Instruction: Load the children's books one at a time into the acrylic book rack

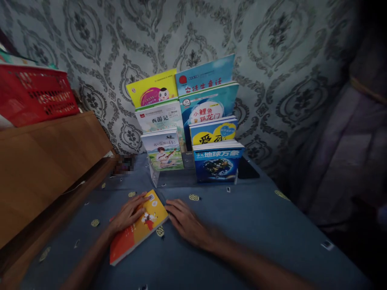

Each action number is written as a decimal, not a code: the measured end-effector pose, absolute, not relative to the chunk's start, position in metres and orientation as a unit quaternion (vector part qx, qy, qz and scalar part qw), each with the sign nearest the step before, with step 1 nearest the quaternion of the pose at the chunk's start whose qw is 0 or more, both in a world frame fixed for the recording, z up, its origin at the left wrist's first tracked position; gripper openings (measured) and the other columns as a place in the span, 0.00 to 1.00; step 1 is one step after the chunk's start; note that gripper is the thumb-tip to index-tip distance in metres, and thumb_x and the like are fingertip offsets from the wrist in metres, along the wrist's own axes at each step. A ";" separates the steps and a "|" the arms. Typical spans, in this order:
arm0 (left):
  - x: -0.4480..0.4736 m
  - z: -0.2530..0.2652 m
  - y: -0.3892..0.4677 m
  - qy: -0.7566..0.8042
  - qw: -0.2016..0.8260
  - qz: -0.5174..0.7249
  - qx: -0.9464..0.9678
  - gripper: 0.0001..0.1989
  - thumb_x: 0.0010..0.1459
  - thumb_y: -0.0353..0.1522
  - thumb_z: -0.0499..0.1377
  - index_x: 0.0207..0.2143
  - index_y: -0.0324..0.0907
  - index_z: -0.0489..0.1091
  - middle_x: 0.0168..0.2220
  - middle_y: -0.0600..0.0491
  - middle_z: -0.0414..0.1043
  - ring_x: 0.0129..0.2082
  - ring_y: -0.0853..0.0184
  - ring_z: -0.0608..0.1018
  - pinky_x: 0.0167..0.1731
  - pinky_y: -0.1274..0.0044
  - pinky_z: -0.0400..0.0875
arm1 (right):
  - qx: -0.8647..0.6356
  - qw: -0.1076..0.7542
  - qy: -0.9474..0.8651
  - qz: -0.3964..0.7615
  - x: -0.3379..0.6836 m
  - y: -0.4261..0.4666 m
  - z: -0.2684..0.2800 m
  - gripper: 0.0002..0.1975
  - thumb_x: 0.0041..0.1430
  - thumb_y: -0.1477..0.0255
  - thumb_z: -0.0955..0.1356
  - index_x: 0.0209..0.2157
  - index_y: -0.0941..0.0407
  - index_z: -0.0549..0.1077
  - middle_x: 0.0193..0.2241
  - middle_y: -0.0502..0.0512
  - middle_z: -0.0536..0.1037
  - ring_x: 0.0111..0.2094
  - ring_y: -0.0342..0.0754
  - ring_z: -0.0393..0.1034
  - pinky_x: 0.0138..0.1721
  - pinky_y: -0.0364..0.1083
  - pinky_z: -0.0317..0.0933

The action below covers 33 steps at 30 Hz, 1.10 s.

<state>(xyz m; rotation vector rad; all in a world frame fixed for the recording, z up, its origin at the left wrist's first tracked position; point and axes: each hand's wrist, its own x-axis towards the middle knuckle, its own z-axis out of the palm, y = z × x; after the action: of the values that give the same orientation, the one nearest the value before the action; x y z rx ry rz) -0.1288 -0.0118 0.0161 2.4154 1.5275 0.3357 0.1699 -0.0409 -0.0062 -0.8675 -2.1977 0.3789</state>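
An orange and yellow paperback book (140, 231) lies flat and slanted on the blue tablecloth (256, 225). My left hand (130, 213) rests across its upper left part, fingers stretched over the cover. Close to the book's right corner is my right hand (187, 221), its fingers extended and low over the cloth; whether they touch the edge I cannot tell. Behind both hands stands a tiered book rack (155, 176) filled with several upright books. At its front are a blue book with a globe (216, 167) and a book with a guitar player (165, 155).
A red plastic basket (36, 94) sits on a brown wooden cabinet (54, 169) at the left. Beside the rack's right foot lies a dark flat object (248, 169). Patterned wallpaper (278, 36) covers the wall behind. Pale fabric (341, 133) hangs at the right.
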 end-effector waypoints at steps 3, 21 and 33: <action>-0.106 0.024 -0.018 0.495 0.188 0.135 0.838 0.25 0.68 0.46 0.49 0.62 0.51 0.69 0.68 0.52 0.62 0.67 0.58 0.66 0.68 0.61 0.58 | -0.334 0.366 -0.855 0.152 0.170 -0.040 -0.007 0.16 0.68 0.77 0.62 0.53 0.56 0.74 0.57 0.62 0.76 0.59 0.52 0.68 0.64 0.55 0.61; -0.026 0.149 0.084 0.477 -0.221 0.436 0.730 0.26 0.68 0.42 0.52 0.63 0.41 0.58 0.61 0.40 0.65 0.63 0.55 0.67 0.64 0.63 0.60 | -0.339 0.329 -0.869 0.144 0.169 -0.036 -0.016 0.11 0.68 0.75 0.64 0.48 0.56 0.75 0.52 0.60 0.78 0.53 0.51 0.72 0.58 0.52 0.65; 0.007 0.201 0.119 0.426 -0.338 0.269 0.795 0.21 0.68 0.48 0.51 0.50 0.42 0.71 0.46 0.43 0.71 0.47 0.53 0.71 0.52 0.64 0.65 | -0.335 0.330 -0.871 0.141 0.171 -0.035 -0.016 0.11 0.69 0.74 0.63 0.47 0.55 0.75 0.50 0.59 0.77 0.52 0.50 0.72 0.57 0.50 0.64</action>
<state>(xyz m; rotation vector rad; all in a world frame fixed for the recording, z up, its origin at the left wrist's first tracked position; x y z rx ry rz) 0.0065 0.1194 0.2014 3.2361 1.7339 1.0951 0.1713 -0.0350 -0.0155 -0.8760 -2.2781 0.3692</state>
